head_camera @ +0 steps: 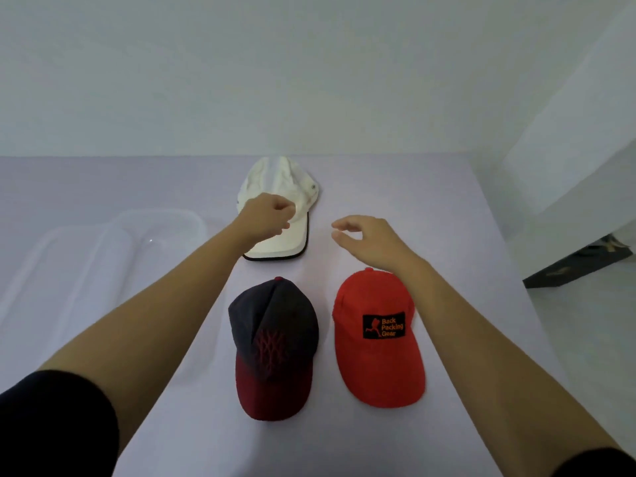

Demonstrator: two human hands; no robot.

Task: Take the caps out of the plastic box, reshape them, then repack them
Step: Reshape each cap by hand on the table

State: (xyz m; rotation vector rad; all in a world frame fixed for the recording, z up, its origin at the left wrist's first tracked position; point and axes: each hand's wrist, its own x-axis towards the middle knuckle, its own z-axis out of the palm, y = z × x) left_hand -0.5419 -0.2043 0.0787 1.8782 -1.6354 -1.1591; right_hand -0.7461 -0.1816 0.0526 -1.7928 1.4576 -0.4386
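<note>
3 caps out on table; white cap [280, 187] farthest. Left hand [266, 216] curled over its crown, grip unclear; right hand [364, 235] loosely open, empty. Fabric looks soft, light; brim prob stiffer, grab there.

free: table [447, 208] right of white cap [280, 187] | blocked: plastic box [158, 228] left

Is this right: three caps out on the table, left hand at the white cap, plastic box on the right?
Nearly. The head view shows the plastic box on the left. The rest holds: white cap, dark cap and red cap lie on the table, left hand at the white one.
</note>
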